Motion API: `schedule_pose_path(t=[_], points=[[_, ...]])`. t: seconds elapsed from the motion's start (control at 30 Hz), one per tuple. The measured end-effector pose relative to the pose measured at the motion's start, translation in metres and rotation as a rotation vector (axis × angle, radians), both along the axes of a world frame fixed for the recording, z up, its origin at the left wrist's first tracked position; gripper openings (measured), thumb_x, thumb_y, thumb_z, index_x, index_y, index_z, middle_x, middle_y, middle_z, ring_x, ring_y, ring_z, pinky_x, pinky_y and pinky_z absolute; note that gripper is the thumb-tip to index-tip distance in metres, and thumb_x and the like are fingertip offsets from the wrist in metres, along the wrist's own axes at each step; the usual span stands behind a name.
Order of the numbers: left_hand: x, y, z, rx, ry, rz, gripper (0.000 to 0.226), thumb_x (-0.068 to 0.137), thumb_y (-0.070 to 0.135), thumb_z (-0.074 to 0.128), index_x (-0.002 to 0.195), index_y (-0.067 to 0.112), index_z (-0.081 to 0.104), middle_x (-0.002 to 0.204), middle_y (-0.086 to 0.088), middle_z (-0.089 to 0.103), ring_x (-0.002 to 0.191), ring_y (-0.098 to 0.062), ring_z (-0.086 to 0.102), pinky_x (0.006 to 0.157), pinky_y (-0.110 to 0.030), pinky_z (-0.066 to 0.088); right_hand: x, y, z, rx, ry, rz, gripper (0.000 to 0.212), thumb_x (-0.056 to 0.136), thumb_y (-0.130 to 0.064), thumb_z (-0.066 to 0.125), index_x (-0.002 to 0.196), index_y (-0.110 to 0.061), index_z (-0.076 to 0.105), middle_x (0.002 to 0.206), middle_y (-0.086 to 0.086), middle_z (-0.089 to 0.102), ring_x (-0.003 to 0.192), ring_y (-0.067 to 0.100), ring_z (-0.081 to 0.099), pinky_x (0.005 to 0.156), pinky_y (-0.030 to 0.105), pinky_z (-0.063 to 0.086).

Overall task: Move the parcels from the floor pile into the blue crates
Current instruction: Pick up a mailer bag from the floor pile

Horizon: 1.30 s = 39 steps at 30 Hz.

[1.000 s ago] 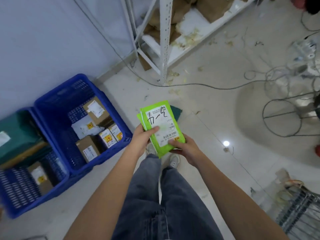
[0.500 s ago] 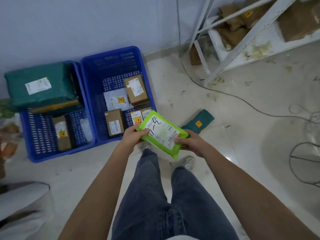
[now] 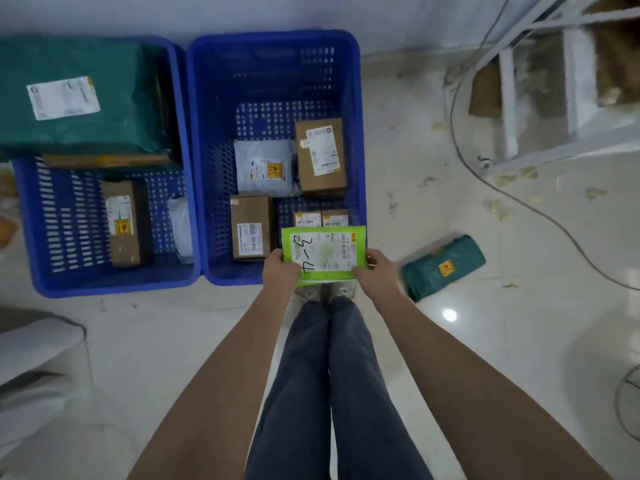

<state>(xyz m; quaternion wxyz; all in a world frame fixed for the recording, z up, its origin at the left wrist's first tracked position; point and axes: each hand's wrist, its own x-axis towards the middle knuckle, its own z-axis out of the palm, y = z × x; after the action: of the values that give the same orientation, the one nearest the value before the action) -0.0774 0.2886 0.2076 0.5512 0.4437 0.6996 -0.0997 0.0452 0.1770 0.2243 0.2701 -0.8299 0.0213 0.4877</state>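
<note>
I am carrying one parcel to the crates — the delivery step of the task, by my reading, with the release not yet made. I am holding the green mailer [image 3: 323,254] by its near corners: my left hand [image 3: 280,268] is pinching the left corner, thumb on the label face, and my right hand [image 3: 375,270] is pinching the right corner in the same way; both are closed on it, neither is free. The mailer is lying between the two hands, label up, its far edge overhanging the near right corner of the right crate [image 3: 277,46], its near edge above my shoes. Inside that crate I am seeing brown boxes [image 3: 320,155] and a grey bag [image 3: 265,168] — the far half of its floor is bare. The left crate [image 3: 104,282] is holding a large teal parcel [image 3: 79,98] across its far end and a box [image 3: 121,223] below it. The next move, as I judge it, is calling for a short reach forward over the rim and a letting-go with both hands, aimed at bare floor so that the mailer lands flat. A teal bag [image 3: 445,268] is lying on the floor just right of my right hand, apparently waiting its turn.
</note>
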Motion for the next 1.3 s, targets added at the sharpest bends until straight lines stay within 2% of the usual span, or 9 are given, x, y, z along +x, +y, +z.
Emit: schedule_pose_path(t=[0.17,0.37,0.5,0.6,0.87,1.0,1.13,1.2,1.3], points=[[0.027,0.015,-0.116,0.037,0.046,-0.072,0.035,0.089,-0.012,0.035,0.115,-0.002,0.055,0.106,-0.023,0.06,0.065,-0.02,0.049,0.049,-0.023,0.033,0.018,0.027,-0.108,-0.039,0.026,0.234,0.034,0.088,-0.006,0.047,0.12,-0.014,0.055,0.118,0.01,0.063,0.093,0.023,0.057,0.078,0.031,0.045],[0.019,0.01,-0.214,0.009,0.1,-0.052,0.029,0.09,-0.012,0.035,0.101,0.007,0.054,0.084,-0.01,0.052,0.059,-0.018,0.04,0.05,-0.028,0.03,0.012,0.041,-0.195,-0.059,0.112,0.392,0.043,0.091,-0.011,0.047,0.134,-0.015,0.043,0.114,0.011,0.06,0.074,0.02,0.055,0.051,0.024,0.037],[0.016,0.006,-0.233,-0.024,0.103,-0.114,0.034,0.09,-0.008,0.037,0.113,0.004,0.059,0.104,-0.016,0.061,0.085,-0.028,0.054,0.062,-0.031,0.038,-0.008,0.042,-0.216,-0.2,0.221,0.327,0.046,0.094,-0.017,0.046,0.136,-0.005,0.033,0.09,0.01,0.049,0.057,0.016,0.043,0.042,0.021,0.034],[0.019,0.009,-0.241,-0.025,0.108,-0.24,0.04,0.09,-0.007,0.035,0.122,0.007,0.055,0.117,-0.017,0.062,0.089,-0.029,0.056,0.061,-0.029,0.042,-0.012,0.038,-0.222,-0.247,0.221,0.387,0.038,0.094,-0.018,0.045,0.126,0.002,0.045,0.097,0.01,0.045,0.082,0.021,0.045,0.071,0.027,0.037],[0.026,0.024,-0.219,-0.159,0.472,-0.777,0.058,0.091,0.017,0.049,0.138,-0.004,0.023,0.145,-0.021,0.017,0.13,-0.037,0.028,0.101,-0.042,0.036,-0.007,0.015,-0.196,-0.073,0.103,0.185,0.023,0.094,-0.015,0.044,0.112,-0.015,0.058,0.093,0.002,0.063,0.071,0.015,0.053,0.06,0.025,0.044],[0.041,0.013,-0.183,0.268,0.413,-0.737,0.048,0.092,0.018,0.052,0.129,-0.007,0.035,0.14,-0.025,0.028,0.125,-0.04,0.033,0.096,-0.047,0.037,0.017,-0.017,-0.158,0.072,-0.048,-0.151,0.025,0.088,-0.005,0.046,0.078,-0.026,0.057,0.077,-0.002,0.062,0.072,0.017,0.059,0.067,0.03,0.05],[0.082,-0.017,-0.141,0.724,0.07,-0.676,0.035,0.084,0.004,0.052,0.117,-0.007,0.048,0.12,-0.029,0.046,0.11,-0.041,0.046,0.09,-0.039,0.033,0.061,-0.075,-0.135,-0.023,-0.042,-0.575,0.018,0.091,0.0,0.041,0.087,-0.009,0.055,0.071,0.005,0.057,0.058,0.014,0.053,0.054,0.021,0.046],[0.109,-0.039,-0.126,0.872,-0.127,-0.821,0.034,0.081,0.0,0.051,0.114,-0.009,0.052,0.115,-0.028,0.052,0.104,-0.041,0.051,0.087,-0.041,0.039,0.079,-0.112,-0.132,-0.091,0.03,-0.706,0.011,0.093,-0.005,0.041,0.095,-0.005,0.052,0.072,0.007,0.055,0.057,0.016,0.051,0.054,0.024,0.045],[0.146,-0.083,-0.123,0.973,-0.368,-1.347,0.037,0.076,0.007,0.043,0.106,-0.009,0.059,0.104,-0.025,0.061,0.092,-0.038,0.061,0.08,-0.043,0.049,0.098,-0.164,-0.134,-0.135,0.102,-0.79,0.009,0.095,-0.007,0.041,0.096,-0.004,0.05,0.07,0.007,0.054,0.056,0.018,0.05,0.053,0.025,0.044]])
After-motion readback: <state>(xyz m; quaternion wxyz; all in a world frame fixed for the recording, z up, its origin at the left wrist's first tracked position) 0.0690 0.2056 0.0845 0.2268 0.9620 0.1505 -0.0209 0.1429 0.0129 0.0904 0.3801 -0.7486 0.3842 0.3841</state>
